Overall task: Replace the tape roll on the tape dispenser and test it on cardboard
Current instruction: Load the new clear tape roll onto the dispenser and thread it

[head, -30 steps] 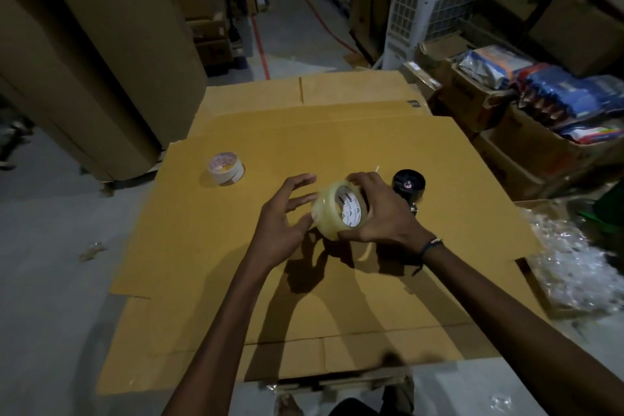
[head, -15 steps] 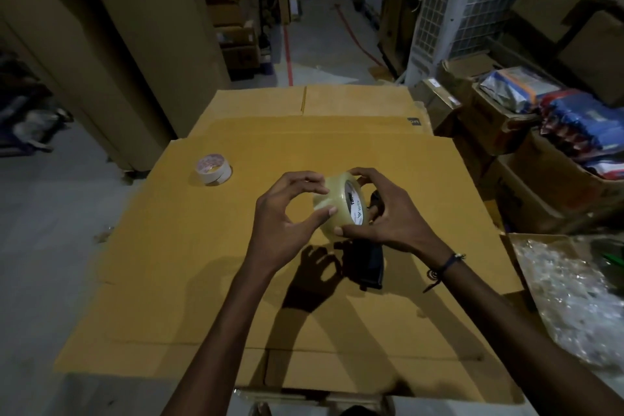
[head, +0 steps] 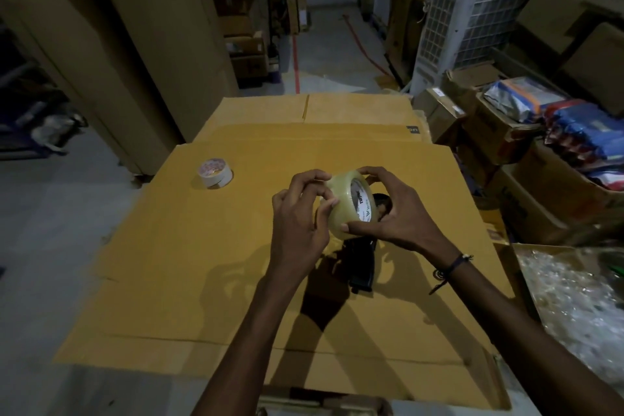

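A clear tape roll [head: 344, 203] with a white printed core is held above the flat cardboard sheet [head: 209, 267]. My right hand [head: 401, 213] grips it by top and bottom edges. My left hand [head: 300, 223] touches its left face, fingertips pinching at the tape surface. The black tape dispenser [head: 363, 263] lies on the cardboard just under my hands, mostly hidden by them. A smaller, nearly used white tape roll [head: 215, 173] sits on the cardboard at the left.
Tall cardboard boxes [head: 135, 71] stand at the left, a white air cooler [head: 479, 10] at the back right. Open cartons with packets [head: 540, 132] and a box of clear plastic wrap [head: 567, 307] line the right side. Grey floor [head: 50, 246] lies to the left.
The roll rose and came closer to the camera. My left hand moved from open beside the roll to fingertips picking at its surface. The view shifted, so the dispenser now lies beneath my hands.
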### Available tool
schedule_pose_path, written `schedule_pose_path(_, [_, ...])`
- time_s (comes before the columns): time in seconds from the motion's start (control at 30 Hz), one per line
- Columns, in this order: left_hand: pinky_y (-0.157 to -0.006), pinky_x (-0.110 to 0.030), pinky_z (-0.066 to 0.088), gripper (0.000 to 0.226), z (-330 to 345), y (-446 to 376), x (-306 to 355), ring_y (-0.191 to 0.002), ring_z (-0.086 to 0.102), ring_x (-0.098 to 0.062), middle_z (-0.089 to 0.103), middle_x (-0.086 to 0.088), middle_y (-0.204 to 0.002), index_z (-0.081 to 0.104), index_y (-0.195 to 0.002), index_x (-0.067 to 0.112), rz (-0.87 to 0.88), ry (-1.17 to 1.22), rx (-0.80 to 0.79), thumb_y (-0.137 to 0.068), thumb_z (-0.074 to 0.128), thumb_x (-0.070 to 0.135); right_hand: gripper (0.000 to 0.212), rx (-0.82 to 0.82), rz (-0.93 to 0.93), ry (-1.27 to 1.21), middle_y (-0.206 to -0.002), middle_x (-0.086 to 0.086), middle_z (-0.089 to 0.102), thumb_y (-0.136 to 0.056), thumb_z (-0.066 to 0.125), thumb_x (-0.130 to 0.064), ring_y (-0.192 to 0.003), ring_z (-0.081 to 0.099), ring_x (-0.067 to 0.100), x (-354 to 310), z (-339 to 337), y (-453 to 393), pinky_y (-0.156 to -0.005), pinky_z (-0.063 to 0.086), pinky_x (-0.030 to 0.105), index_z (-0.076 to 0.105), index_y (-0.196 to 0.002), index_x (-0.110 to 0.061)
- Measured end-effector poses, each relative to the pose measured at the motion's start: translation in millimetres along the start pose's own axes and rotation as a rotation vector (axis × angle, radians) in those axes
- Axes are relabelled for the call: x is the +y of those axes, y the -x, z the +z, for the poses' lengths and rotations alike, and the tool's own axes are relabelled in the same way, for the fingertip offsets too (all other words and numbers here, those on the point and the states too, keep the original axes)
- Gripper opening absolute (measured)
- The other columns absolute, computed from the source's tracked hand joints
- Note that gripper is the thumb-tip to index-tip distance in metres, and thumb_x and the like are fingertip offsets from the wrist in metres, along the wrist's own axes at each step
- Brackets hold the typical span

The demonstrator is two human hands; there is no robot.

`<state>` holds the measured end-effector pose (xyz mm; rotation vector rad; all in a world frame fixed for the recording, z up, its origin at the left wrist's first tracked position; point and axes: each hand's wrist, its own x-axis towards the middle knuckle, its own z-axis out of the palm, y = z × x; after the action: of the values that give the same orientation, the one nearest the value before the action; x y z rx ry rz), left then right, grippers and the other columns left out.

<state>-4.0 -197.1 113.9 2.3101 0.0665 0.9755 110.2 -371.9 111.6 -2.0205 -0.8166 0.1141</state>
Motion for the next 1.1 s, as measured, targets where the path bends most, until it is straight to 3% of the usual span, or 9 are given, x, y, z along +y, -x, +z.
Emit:
schedule_pose_path(0.13, [-0.091, -0.043, 0.045, 0.005, -16, -4, -12, -0.103, 0.066, -0.013, 0.061, 0.003, -0.132, 0.064, -0.099, 0.014, 0.007, -0.044, -0.065, -0.104, 0.061, 0.014, 0.105, -0.01, 0.006, 0.032, -0.139, -0.015, 0.058, -0.053, 0.088, -0.077, -0.091, 0.073, 0.016, -5, 6, 1, -0.077, 0.062, 0.048, 0.049, -0.145, -0.042])
schedule_pose_path(0.27, [-0.069, -0.042, 0.056, 0.014, -34, -7, -31, -0.09, 0.069, -0.013, 0.056, 0.007, -0.13, 0.061, -0.098, 0.015, 0.009, -0.022, -0.113, -0.107, 0.051, 0.021, 0.105, -0.047, 0.003, 0.06, -0.137, -0.02, 0.055, -0.054, 0.087, -0.077, -0.103, 0.069, 0.013, -15, 12, 1, -0.081, 0.061, 0.048, 0.049, -0.145, -0.045])
schedule_pose_path(0.4, [-0.08, -0.015, 0.051, 0.026, -57, -11, -50, -0.1, 0.062, 0.016, 0.057, -0.007, -0.123, 0.065, -0.098, -0.003, -0.102, 0.116, -0.119, -0.112, 0.044, 0.003, 0.104, -0.112, -0.03, 0.065, -0.138, -0.02, 0.056, -0.052, 0.091, -0.07, -0.105, 0.065, 0.003, -26, 22, -1, -0.08, 0.059, 0.038, 0.05, -0.145, -0.045])
schedule_pose_path(0.47, [-0.083, -0.008, 0.047, 0.027, -68, -12, -58, -0.099, 0.064, 0.02, 0.059, -0.01, -0.125, 0.063, -0.099, -0.006, -0.173, 0.196, -0.186, -0.113, 0.044, 0.006, 0.106, -0.137, -0.029, 0.082, -0.137, -0.021, 0.056, -0.051, 0.091, -0.071, -0.111, 0.065, 0.008, -30, 30, -2, -0.085, 0.06, 0.038, 0.05, -0.145, -0.046])
schedule_pose_path(0.6, [-0.082, -0.037, 0.045, 0.022, -81, -8, -87, -0.098, 0.075, -0.025, 0.069, 0.01, -0.13, 0.06, -0.105, 0.01, -0.286, 0.335, -0.339, -0.114, 0.045, 0.023, 0.108, -0.142, -0.02, 0.103, -0.138, -0.018, 0.056, -0.052, 0.091, -0.069, -0.123, 0.06, 0.008, -35, 48, -3, -0.098, 0.059, 0.045, 0.05, -0.148, -0.043])
schedule_pose_path(0.63, [-0.083, -0.038, 0.044, 0.021, -84, -7, -91, -0.101, 0.075, -0.029, 0.07, 0.009, -0.13, 0.059, -0.106, 0.011, -0.317, 0.378, -0.378, -0.114, 0.046, 0.025, 0.108, -0.142, -0.018, 0.106, -0.138, -0.017, 0.055, -0.052, 0.092, -0.067, -0.123, 0.06, 0.008, -35, 52, -3, -0.1, 0.058, 0.046, 0.05, -0.148, -0.041])
schedule_pose_path(0.77, [-0.089, -0.017, 0.052, 0.013, -90, 0, -100, -0.116, 0.074, -0.018, 0.074, -0.012, -0.125, 0.056, -0.101, 0.006, -0.394, 0.57, -0.413, -0.112, 0.051, 0.012, 0.109, -0.14, 0.02, 0.121, -0.137, -0.015, 0.053, -0.053, 0.093, -0.062, -0.122, 0.059, 0.009, -35, 66, -2, -0.103, 0.056, 0.047, 0.049, -0.15, -0.042])
schedule_pose_path(0.9, [-0.091, -0.02, 0.054, 0.007, -89, 8, -114, -0.113, 0.075, -0.024, 0.076, -0.018, -0.12, 0.051, -0.11, 0.009, -0.482, 0.736, -0.383, -0.108, 0.057, 0.006, 0.107, -0.137, 0.04, 0.171, -0.132, -0.015, 0.052, -0.052, 0.09, -0.062, -0.119, 0.059, 0.01, -35, 77, -2, -0.099, 0.057, 0.046, 0.047, -0.149, -0.046])
schedule_pose_path(1.1, [-0.091, -0.028, 0.054, 0.016, -88, 20, -134, -0.118, 0.072, -0.017, 0.077, -0.005, -0.121, 0.071, -0.115, 0.011, -0.485, 0.669, -0.424, -0.11, 0.055, 0.013, 0.109, -0.126, 0.065, 0.199, -0.132, -0.012, 0.055, -0.05, 0.087, -0.066, -0.123, 0.058, 0.012, -35, 90, -2, -0.097, 0.057, 0.05, 0.045, -0.148, -0.047])
